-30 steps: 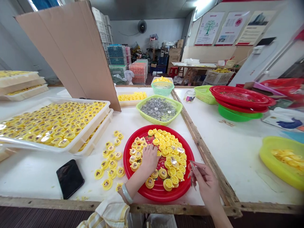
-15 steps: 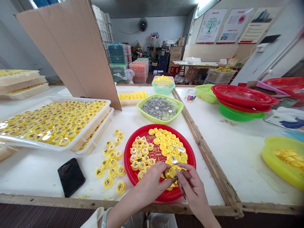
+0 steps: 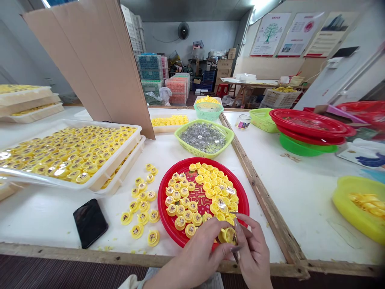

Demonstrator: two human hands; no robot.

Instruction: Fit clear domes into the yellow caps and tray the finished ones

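Observation:
In the head view, my left hand [image 3: 204, 251] pinches a small yellow plastic toy cup [image 3: 229, 236] over the front edge of a round red tray [image 3: 162, 188]. My right hand [image 3: 254, 249] closes on the same cup from the right, its long nails against it. Something dark and thin shows between the right fingers; I cannot tell whether it is a nail or a tool. On the tray's left side lie yellow cups with dark printed pictures [image 3: 180, 210]. Plain yellow cups [image 3: 215, 174] fill its right side, with a few clear pieces [image 3: 221, 204] on top.
Behind the tray stands a green basket [image 3: 180, 142] of clear pieces. More printed cups [image 3: 143, 206] and a black phone [image 3: 90, 222] lie to the left, near stacked white trays [image 3: 99, 176]. A wooden strip [image 3: 255, 184] divides the table; red trays [image 3: 313, 120] stand beyond it.
Both hands have moved toward me and slightly right with the cup, uncovering printed cups at the tray's front. The held cup has turned, its opening now facing right.

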